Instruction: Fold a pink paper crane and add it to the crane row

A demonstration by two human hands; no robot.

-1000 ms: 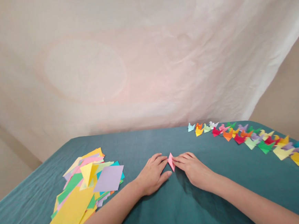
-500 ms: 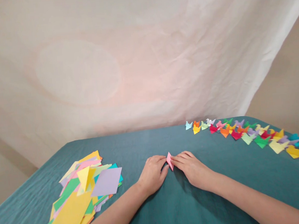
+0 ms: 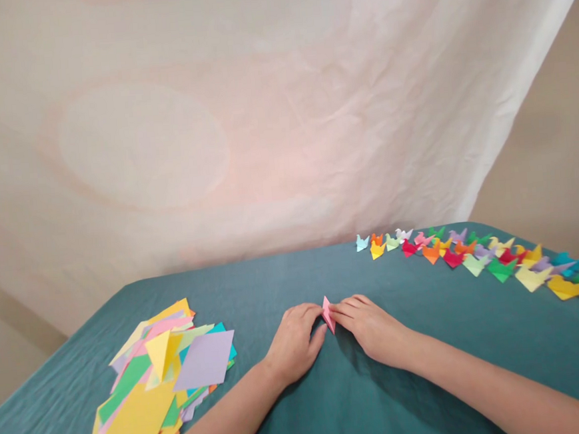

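A small pink folded paper, narrow and diamond-shaped, is at the middle of the teal cloth between my two hands. From the left, my left hand pinches its edge, the index fingertip near the upper part and the thumb lower down. My right hand presses its fingertips on the right side of the same paper, its thumb hidden beneath the palm. The lower point of the paper sticks out toward me.
To the left lies a loose pile of coloured paper sheets, with a lilac square and a yellow sheet on top. Rows of small folded paper birds stand along the right back of the teal tablecloth. Behind hangs a pale sheet.
The camera view has shifted slightly, moving the pile and the birds a little in the picture. Both hands stay on the pink paper, nearly still.
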